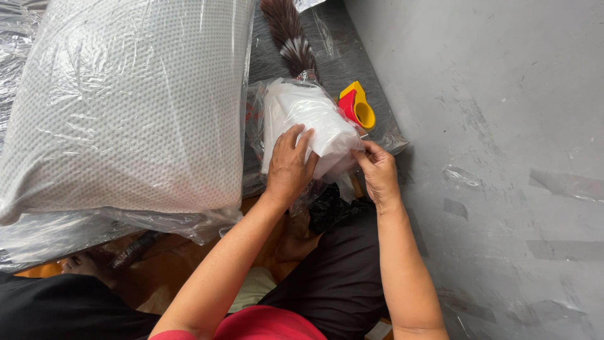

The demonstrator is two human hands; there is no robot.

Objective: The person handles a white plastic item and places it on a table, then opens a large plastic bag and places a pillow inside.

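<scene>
A white bundle of folded sheets in clear plastic wrap (302,116) lies in front of me. My left hand (288,165) rests flat on its near side, fingers spread over the white material. My right hand (377,169) pinches the plastic at the bundle's lower right corner. Both forearms reach forward from the bottom of the view.
A large grey-white dotted pillow in clear plastic (126,107) fills the left side. A red and yellow tape dispenser (357,106) lies just beyond the bundle. A brown feather duster (289,34) points away at the top. Grey concrete floor (503,157) spreads to the right.
</scene>
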